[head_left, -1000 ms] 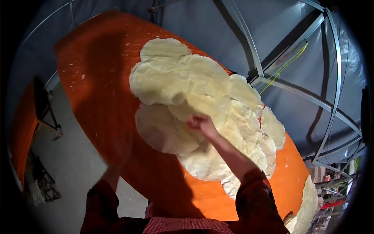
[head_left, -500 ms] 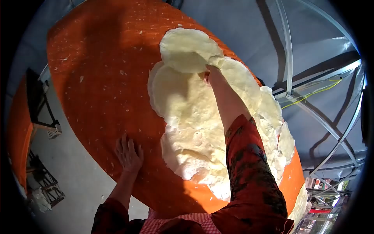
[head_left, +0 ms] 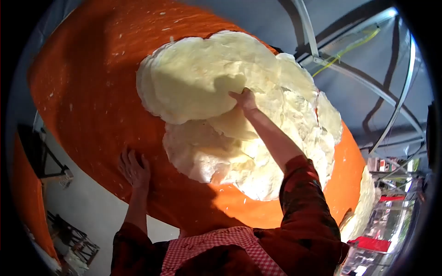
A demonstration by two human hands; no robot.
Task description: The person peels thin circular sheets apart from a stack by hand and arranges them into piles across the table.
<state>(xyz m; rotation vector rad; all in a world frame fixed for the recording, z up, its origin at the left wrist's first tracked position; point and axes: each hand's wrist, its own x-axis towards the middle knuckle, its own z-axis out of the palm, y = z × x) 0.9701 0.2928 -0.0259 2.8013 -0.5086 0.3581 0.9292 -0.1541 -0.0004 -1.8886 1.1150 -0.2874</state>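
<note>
Thin, pale, round flatbreads (head_left: 262,170) lie overlapping in a wide pile on an orange cloth (head_left: 92,115). A large round flatbread (head_left: 189,83) lies uppermost on the far left part of the pile. My right hand (head_left: 245,99) is closed at the near right edge of this round, thumb pointing left; its fingertips are partly hidden. Flat on the bare cloth, left of the pile, rests my left hand (head_left: 135,170), fingers apart and holding nothing.
Pale crumbs are scattered over the cloth. Metal frame bars (head_left: 363,76) and a yellow cord (head_left: 345,50) stand beyond the right side. Another orange-covered surface (head_left: 30,202) is at far left, with a dark metal stand (head_left: 76,239) near it. More flatbreads (head_left: 361,207) lie at right.
The uppermost round has come toward me and now covers more of the pile, my right hand moving with its edge. My left hand stays flat on the cloth. The view has shifted.
</note>
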